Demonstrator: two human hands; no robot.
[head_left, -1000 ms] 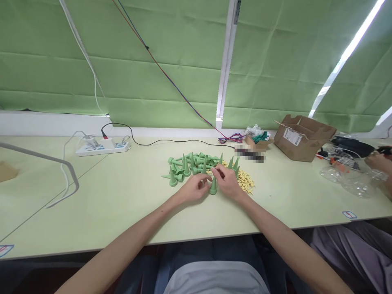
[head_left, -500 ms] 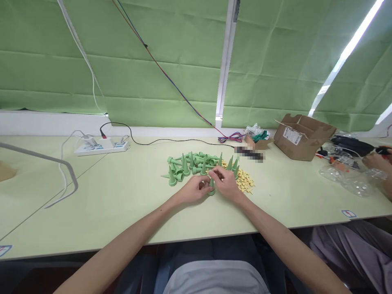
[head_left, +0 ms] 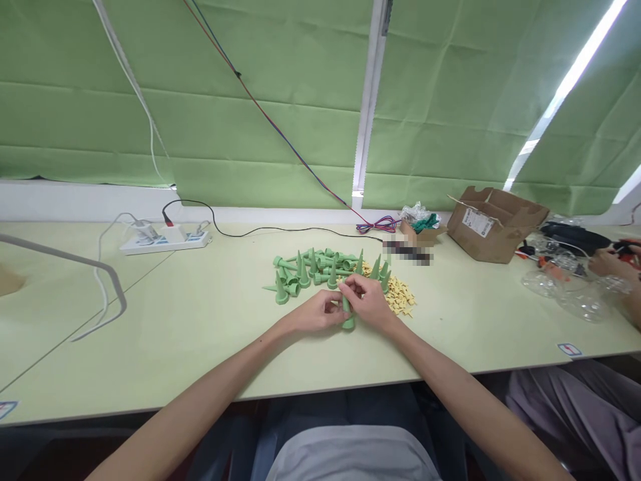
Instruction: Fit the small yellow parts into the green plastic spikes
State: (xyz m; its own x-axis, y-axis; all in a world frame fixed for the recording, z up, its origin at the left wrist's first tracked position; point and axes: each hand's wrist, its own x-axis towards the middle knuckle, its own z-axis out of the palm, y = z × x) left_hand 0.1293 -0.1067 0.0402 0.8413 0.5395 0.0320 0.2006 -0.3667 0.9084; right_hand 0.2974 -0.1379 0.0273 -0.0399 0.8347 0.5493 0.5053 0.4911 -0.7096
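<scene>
In front of me, a green plastic cone-shaped spike (head_left: 348,322) is gripped low by my left hand (head_left: 318,311), its wide base end pointing down towards me. My right hand (head_left: 369,298) is closed in a pinch at the spike's upper end. Whatever sits between those fingertips is too small to name, and they hide the spike's tip. Just beyond my hands lies a pile of green plastic spikes (head_left: 288,272), several standing upright on their bases. Small yellow plastic pieces (head_left: 400,295) are heaped beside my right hand, partly behind the spikes.
An open cardboard box (head_left: 475,234) stands at the back right, near a small carton (head_left: 423,235). Clear plastic pieces (head_left: 581,297) lie by another person's hand (head_left: 613,264). A power strip (head_left: 165,242) sits back left; a grey bent bar (head_left: 113,280) crosses the left side.
The spike has tilted, and its base has come slightly towards me. My right hand still pinches at its upper end; the pile looks the same.
</scene>
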